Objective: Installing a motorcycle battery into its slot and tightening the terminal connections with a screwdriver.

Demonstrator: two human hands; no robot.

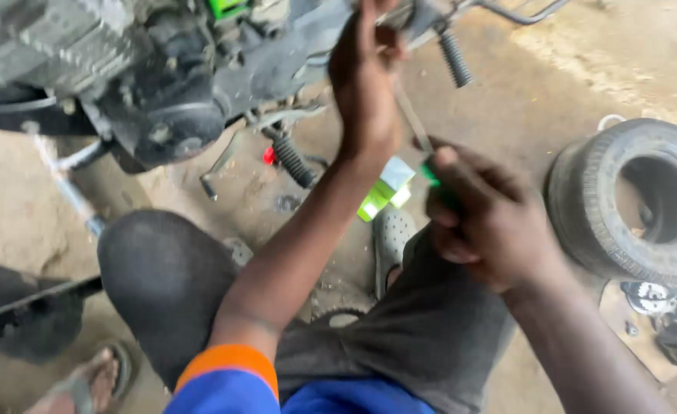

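My left hand (365, 77) reaches up to the underside of a motorcycle (162, 69), its fingers closed on a dark metal part near the frame at the top. My right hand (484, 218) is clenched around the green handle of a screwdriver (419, 134), whose thin metal shaft points up toward the left hand. The motorcycle's grey engine and black casing fill the top left. A ribbed black footpeg (455, 57) sticks out just right of my left hand.
A small green and white box (384, 192) lies on the dirt floor between my arms. An old tyre (634, 199) lies at the right, with metal parts (672, 314) beside it. My knees in dark trousers (166, 284) are below, and a sandalled foot (85, 379) at bottom left.
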